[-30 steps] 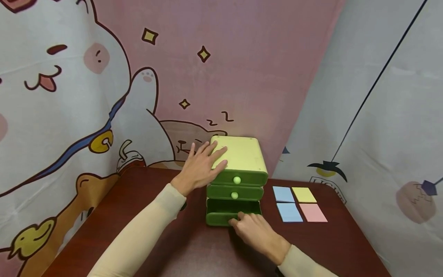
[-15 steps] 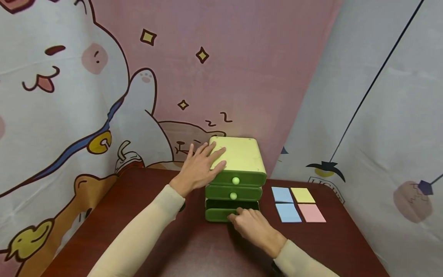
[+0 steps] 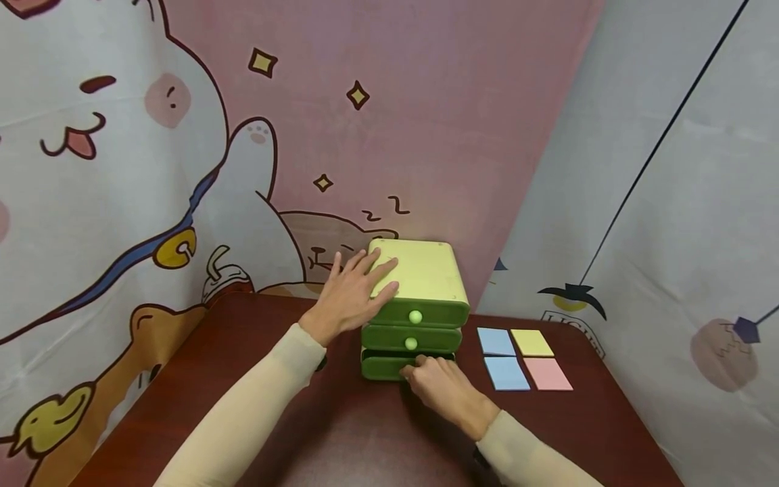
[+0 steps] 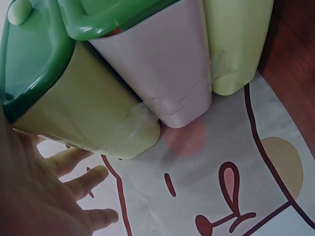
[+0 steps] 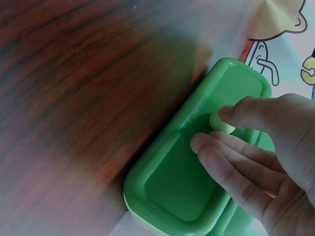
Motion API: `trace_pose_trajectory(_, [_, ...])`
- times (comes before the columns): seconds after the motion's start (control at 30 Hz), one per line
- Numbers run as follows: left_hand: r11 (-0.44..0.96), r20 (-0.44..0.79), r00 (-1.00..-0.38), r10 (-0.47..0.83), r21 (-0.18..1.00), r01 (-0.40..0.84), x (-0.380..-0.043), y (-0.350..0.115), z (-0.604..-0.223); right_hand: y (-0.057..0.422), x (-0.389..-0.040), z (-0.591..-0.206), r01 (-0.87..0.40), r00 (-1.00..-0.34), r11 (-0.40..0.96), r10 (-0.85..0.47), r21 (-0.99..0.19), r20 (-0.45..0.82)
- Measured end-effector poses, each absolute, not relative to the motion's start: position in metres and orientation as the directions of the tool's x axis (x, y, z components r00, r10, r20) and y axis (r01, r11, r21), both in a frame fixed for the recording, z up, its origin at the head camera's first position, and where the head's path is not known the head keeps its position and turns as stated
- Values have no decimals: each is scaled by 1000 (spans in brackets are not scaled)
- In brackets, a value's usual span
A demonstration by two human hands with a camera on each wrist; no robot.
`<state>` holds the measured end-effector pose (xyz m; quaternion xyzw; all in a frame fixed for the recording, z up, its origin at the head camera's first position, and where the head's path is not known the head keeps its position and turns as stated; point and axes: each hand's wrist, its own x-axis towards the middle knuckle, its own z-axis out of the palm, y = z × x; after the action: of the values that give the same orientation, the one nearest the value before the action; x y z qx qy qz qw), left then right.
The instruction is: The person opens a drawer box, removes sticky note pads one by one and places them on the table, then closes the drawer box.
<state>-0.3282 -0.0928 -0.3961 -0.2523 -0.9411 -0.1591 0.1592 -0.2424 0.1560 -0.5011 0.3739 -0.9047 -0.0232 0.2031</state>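
Observation:
A small three-tier drawer cabinet (image 3: 420, 270) with a pale yellow top and green drawer fronts stands at the back of the table. My left hand (image 3: 343, 297) rests on the left part of its top, fingers straight and spread; the left wrist view shows them reaching past the yellow tier (image 4: 93, 113), above a pink one (image 4: 162, 69). Down at the bottom drawer (image 3: 380, 368), which sticks out slightly, my right hand (image 3: 447, 392) pinches the light green knob (image 5: 221, 123), thumb on one side. Both upper drawers are pushed in, and their knobs show.
Right of the cabinet lie two blue sticky-note pads (image 3: 508, 373), a yellow pad (image 3: 532, 343) and a pink pad (image 3: 549, 374). A cloth with cartoon animals (image 3: 426, 122) hangs right behind the dark red-brown table (image 3: 365, 446).
The bottom drawer has slid further into the cabinet, with my right hand moving forward along with it. My left hand has stayed on the cabinet top.

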Motion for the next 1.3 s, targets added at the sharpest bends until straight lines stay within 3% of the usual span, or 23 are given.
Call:
trace_pose_trajectory(0.53, [816,391,-812,433,214,538,-332,-91,-395,156,-253,-500,-657,-651,738,-659,154,376])
trace_pose_trajectory(1.3, [811,386,-814,434,227,540,-329,-94,-396,153,-266,-499,-676,-676,730,-670,105,307])
